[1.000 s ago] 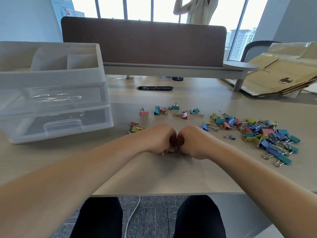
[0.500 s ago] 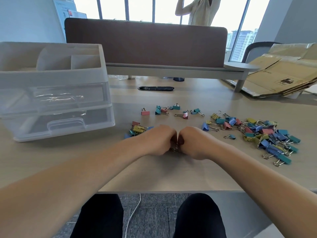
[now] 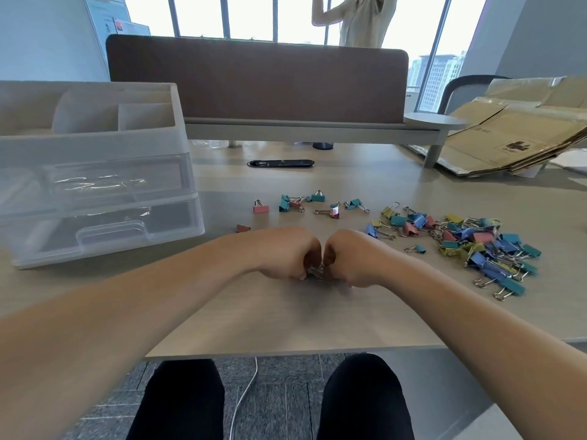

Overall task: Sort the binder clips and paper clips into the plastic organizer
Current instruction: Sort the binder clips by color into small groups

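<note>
My left hand (image 3: 287, 254) and my right hand (image 3: 351, 257) meet knuckle to knuckle on the desk, fingers curled down. Between them I pinch a small bunch of metal clips (image 3: 315, 273), mostly hidden by the fingers. A large pile of coloured binder clips (image 3: 470, 242) lies to the right. A few loose binder clips (image 3: 298, 203) are scattered just beyond my hands, and a pink one (image 3: 261, 207) stands apart. The clear plastic organizer (image 3: 95, 173), with two drawers and open top compartments, stands at the left; both drawers are closed.
A brown desk divider (image 3: 257, 77) runs across the back, with a black cable port (image 3: 280, 163) in front of it. Flattened cardboard boxes (image 3: 521, 134) lie at the far right. A person stands by the window behind the divider. The desk's front edge is near my knees.
The hands stay together in the same spot, fingers working at the clips. A few clips left of my left hand are now hidden behind the wrist.
</note>
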### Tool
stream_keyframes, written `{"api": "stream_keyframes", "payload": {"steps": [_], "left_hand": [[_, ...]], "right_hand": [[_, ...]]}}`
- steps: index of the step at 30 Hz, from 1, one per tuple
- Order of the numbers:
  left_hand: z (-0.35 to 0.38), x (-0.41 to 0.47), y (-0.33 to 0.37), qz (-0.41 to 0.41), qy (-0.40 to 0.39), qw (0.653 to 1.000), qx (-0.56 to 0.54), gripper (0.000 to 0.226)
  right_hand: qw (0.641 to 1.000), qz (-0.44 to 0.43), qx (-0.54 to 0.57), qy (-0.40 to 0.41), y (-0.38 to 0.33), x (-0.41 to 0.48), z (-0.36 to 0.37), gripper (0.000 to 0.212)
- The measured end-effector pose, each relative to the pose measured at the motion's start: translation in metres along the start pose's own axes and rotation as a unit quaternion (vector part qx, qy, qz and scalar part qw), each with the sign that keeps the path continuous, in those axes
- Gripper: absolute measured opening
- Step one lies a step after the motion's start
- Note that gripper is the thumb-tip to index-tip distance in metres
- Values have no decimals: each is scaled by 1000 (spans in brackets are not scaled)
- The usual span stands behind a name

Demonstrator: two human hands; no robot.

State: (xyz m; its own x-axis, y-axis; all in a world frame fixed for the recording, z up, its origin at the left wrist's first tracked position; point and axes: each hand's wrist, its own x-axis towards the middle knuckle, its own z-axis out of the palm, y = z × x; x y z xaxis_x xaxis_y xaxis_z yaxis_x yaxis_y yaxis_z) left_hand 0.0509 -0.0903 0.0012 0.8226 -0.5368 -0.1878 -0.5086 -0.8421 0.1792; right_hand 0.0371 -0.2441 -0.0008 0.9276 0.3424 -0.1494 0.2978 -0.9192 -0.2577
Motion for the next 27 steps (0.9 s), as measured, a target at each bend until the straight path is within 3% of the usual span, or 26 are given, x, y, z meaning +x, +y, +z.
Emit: {"api": "stream_keyframes", "payload": {"steps": [5, 11, 27], "left_hand": [[2, 1, -4, -5, 11, 1000, -3, 29], [5, 3, -7, -15, 30, 998, -44, 9], [17, -4, 0, -38, 71, 996, -28, 7]], "right_hand": [[1000, 5, 8, -10, 3, 0, -2, 16], [999, 24, 22, -17, 6, 2, -2, 16], [1000, 20, -10, 2, 7, 1, 2, 16]]}}
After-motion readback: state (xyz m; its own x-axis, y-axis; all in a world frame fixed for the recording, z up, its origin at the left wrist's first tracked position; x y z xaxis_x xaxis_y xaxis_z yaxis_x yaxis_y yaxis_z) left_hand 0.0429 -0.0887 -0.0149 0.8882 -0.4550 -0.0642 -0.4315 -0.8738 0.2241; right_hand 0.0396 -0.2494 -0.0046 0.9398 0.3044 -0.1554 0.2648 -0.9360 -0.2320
